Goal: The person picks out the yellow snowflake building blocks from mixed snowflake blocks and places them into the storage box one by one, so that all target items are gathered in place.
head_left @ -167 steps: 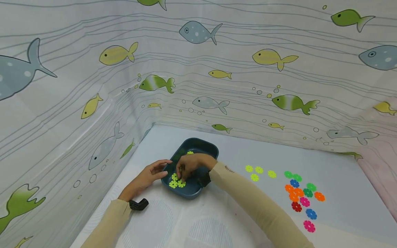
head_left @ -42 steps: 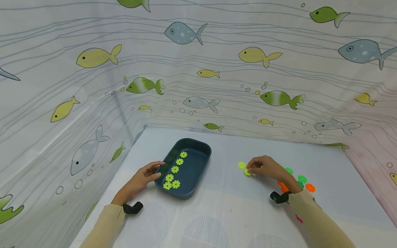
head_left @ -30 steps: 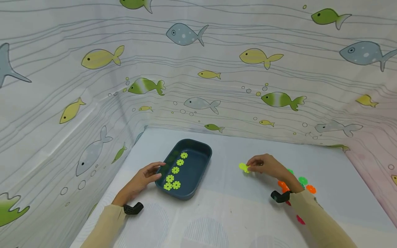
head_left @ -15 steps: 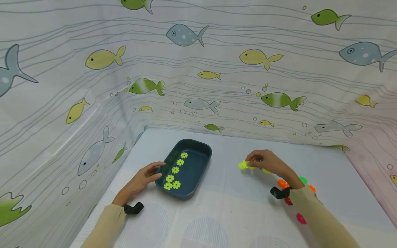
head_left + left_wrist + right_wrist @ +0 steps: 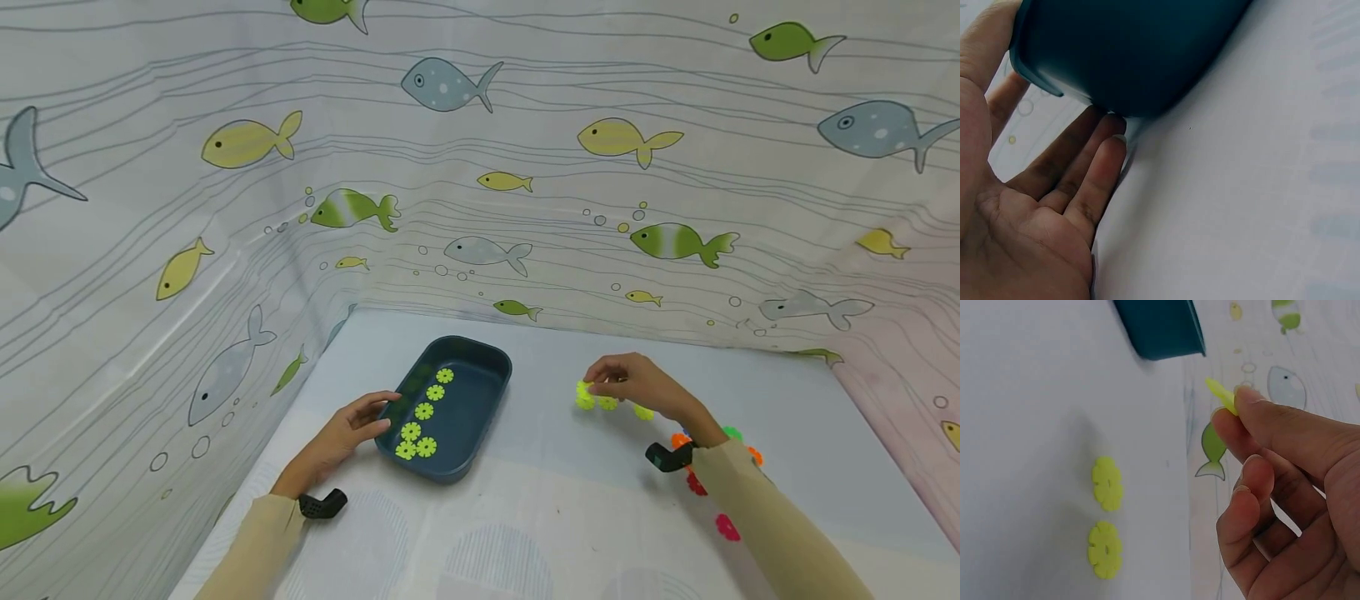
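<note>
In the head view, a dark blue-green tray holds several yellow-green flower-shaped plastic discs, mostly in a row along its left side. My left hand rests against the tray's near-left corner; in the left wrist view its fingers are extended at the tray's outer wall. To the right of the tray, my right hand pinches a yellow flower disc between thumb and index finger, edge-on and raised over the table. Below it lie more yellow flower discs on the white surface.
Orange, red, green and pink flower discs lie farther right, partly hidden by my right forearm. Fish-printed white sheeting rises as walls behind and to both sides. Black wrist cameras sit on both wrists.
My right hand, inside the tray several seconds ago, has gone right to the loose yellow discs. It now holds one, lifted slightly up and left. My left hand stays at the tray.
</note>
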### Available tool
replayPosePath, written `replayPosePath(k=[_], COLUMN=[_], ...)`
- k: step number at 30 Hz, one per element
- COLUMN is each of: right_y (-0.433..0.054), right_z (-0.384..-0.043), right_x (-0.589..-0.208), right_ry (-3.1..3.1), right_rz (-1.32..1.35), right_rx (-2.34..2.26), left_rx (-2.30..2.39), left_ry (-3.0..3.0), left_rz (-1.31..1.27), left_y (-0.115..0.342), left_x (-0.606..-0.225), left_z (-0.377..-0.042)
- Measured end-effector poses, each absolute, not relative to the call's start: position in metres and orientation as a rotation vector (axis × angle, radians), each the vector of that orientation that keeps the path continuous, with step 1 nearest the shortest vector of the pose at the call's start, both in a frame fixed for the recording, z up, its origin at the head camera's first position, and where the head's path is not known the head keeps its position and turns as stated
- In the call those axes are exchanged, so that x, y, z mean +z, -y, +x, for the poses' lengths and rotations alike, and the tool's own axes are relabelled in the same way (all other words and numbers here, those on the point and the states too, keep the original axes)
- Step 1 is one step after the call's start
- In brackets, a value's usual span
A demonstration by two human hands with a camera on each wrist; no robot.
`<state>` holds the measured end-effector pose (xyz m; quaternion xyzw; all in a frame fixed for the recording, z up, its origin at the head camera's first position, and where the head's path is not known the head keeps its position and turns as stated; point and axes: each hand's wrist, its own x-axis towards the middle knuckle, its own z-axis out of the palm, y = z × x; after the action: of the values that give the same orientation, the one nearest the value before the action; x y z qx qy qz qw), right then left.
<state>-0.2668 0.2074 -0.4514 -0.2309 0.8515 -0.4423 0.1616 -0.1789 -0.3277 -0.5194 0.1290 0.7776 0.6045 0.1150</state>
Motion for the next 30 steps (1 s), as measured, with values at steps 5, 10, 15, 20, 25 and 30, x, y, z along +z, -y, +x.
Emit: replayPosePath(k=[5,10,15,20,25,30], right_y=[-0.202,-0.196,-0.188,-0.181,-0.172,-0.161], right_z=[-0.269,-0.271,-0.275,-0.278,-0.279,-0.281], right_x=[-0.448,-0.444,-0.441,-0.436,-0.43,-0.423], right_ry=[-2.428,-2.42,-2.409,-2.409,-2.387,-2.371], right_rz=[-0.725,-0.743,-0.77,-0.793,-0.826,-0.886], right_rx=[-1.253,-1.247,-1.255,-1.233,-1.231,-1.219], left_rx=[1.778,1.767,1.741,1.75,1.751,1.739], left_ry=[-2.276,-2.283,-2.298,-2.291,-2.293,-2.302], left_rz=[0.371,0.35,0.322,0.319,0.325,0.301], left_y=[0.328,0.328,0.326,0.325,0.325,0.326], left_x=[-0.521,-0.521,-0.519,-0.518,-0.518,-0.52], left_z=[-0.18,-0.18,-0.181,-0.18,-0.18,-0.18])
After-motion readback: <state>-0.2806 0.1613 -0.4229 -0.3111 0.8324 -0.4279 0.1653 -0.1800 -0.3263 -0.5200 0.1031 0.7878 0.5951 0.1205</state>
